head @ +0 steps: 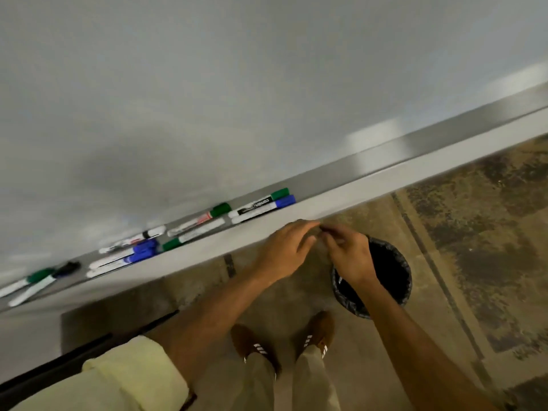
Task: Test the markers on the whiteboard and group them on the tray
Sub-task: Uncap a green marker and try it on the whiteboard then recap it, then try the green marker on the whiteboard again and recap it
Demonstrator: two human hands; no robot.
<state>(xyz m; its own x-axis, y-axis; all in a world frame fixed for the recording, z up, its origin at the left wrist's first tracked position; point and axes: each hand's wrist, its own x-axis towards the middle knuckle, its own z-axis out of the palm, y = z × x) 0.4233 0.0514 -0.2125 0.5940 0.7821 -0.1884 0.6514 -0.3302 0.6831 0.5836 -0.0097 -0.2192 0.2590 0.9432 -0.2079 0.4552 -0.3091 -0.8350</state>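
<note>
Head cam: both hands, left hand (pixel 286 247) and right hand (pixel 347 256), pinch together around something tiny and dark, can't tell what, just below the tray (pixel 326 194) edge. Markers (pixel 261 204) lie scattered along the tray under the whiteboard (pixel 237 84), bin (pixel 388 271) underneath.

Single head-worn wide-angle view, close to the whiteboard (pixel 237 84), facing forward and steeply down, rolled so the marker tray (pixel 326 191) runs diagonally from lower left to upper right; the floor (pixel 474 232) fills the lower right.
</note>
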